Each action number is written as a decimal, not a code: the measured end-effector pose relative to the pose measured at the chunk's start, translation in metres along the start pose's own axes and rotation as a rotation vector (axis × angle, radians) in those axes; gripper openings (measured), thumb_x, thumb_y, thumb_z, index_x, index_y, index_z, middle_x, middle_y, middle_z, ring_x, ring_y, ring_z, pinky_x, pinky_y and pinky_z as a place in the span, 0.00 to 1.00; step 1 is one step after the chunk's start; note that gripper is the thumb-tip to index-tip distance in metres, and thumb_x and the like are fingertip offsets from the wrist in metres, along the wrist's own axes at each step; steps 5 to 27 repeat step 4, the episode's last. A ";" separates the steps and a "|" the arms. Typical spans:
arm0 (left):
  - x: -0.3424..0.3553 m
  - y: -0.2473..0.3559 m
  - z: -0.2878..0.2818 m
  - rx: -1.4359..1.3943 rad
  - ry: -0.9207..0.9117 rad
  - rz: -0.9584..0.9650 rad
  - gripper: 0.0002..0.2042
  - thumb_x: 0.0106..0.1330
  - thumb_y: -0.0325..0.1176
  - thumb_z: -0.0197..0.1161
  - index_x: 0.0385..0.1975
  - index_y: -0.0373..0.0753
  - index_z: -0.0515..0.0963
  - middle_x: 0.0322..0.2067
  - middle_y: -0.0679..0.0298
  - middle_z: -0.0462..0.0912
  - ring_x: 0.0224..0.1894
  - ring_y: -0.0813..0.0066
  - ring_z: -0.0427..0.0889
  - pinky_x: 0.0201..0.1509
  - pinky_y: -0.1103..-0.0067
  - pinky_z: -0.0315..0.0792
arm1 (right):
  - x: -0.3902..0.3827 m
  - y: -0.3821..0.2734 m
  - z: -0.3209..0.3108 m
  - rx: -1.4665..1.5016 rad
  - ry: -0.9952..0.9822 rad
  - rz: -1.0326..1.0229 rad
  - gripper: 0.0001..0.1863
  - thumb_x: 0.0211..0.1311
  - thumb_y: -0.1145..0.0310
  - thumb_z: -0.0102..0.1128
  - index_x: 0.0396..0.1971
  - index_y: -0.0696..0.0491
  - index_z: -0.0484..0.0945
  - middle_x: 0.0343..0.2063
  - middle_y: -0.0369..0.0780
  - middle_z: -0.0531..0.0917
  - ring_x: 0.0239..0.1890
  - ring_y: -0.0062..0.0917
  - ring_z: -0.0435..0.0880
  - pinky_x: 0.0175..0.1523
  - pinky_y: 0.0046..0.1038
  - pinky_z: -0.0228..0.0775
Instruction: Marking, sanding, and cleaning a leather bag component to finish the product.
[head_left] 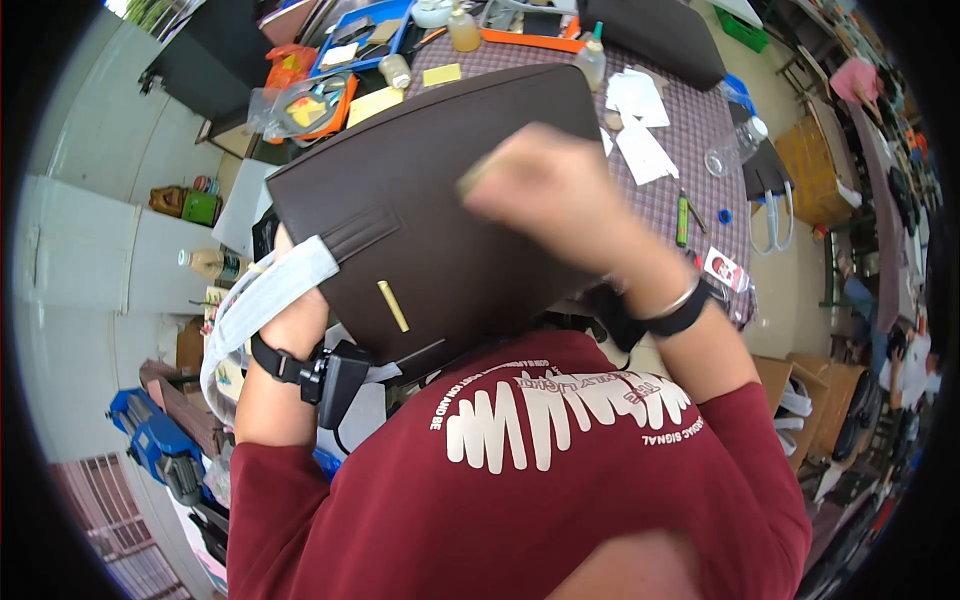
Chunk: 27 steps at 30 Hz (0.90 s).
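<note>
A large dark brown leather-like bag (450, 200) lies tilted across my lap against the table edge. A pale wrapped strap (275, 290) loops from its left side, beside a stitched flat tab (362, 235). My left hand (300, 322) holds the bag at its left edge beneath this strap; its fingers are mostly hidden behind the bag. Above the right half of the bag, my right hand (550, 190) is closed and blurred by motion. A small yellowish piece (480, 176) shows at its fingertips, too smeared to identify. A narrow yellow strip (393, 306) sits on the bag's near-left surface.
Beyond the bag, a checked tablecloth (685, 110) carries a blue tray (362, 35), an orange tray (535, 40), bottles of liquid (464, 30), white papers (640, 130) and a green marker (683, 218). Another dark brown bag (660, 35) lies at the far edge. People (862, 82) are at the far right.
</note>
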<state>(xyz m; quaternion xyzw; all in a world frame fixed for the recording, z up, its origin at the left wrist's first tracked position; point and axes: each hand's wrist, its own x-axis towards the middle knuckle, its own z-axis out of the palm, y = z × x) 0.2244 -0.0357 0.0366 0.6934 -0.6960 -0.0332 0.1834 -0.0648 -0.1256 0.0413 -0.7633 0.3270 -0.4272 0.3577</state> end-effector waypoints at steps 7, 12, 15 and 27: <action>0.004 -0.011 0.008 0.011 0.116 0.106 0.26 0.63 0.28 0.57 0.62 0.36 0.62 0.49 0.46 0.80 0.51 0.56 0.81 0.56 0.68 0.72 | 0.002 0.047 -0.006 -0.233 -0.098 0.221 0.15 0.53 0.49 0.62 0.31 0.43 0.85 0.32 0.38 0.85 0.38 0.33 0.85 0.47 0.33 0.75; 0.004 -0.011 0.008 0.011 0.116 0.106 0.26 0.63 0.28 0.57 0.62 0.36 0.62 0.49 0.46 0.80 0.51 0.56 0.81 0.56 0.68 0.72 | 0.002 0.047 -0.006 -0.233 -0.098 0.221 0.15 0.53 0.49 0.62 0.31 0.43 0.85 0.32 0.38 0.85 0.38 0.33 0.85 0.47 0.33 0.75; 0.004 -0.011 0.008 0.011 0.116 0.106 0.26 0.63 0.28 0.57 0.62 0.36 0.62 0.49 0.46 0.80 0.51 0.56 0.81 0.56 0.68 0.72 | 0.002 0.047 -0.006 -0.233 -0.098 0.221 0.15 0.53 0.49 0.62 0.31 0.43 0.85 0.32 0.38 0.85 0.38 0.33 0.85 0.47 0.33 0.75; 0.004 -0.011 0.008 0.011 0.116 0.106 0.26 0.63 0.28 0.57 0.62 0.36 0.62 0.49 0.46 0.80 0.51 0.56 0.81 0.56 0.68 0.72 | 0.002 0.047 -0.006 -0.233 -0.098 0.221 0.15 0.53 0.49 0.62 0.31 0.43 0.85 0.32 0.38 0.85 0.38 0.33 0.85 0.47 0.33 0.75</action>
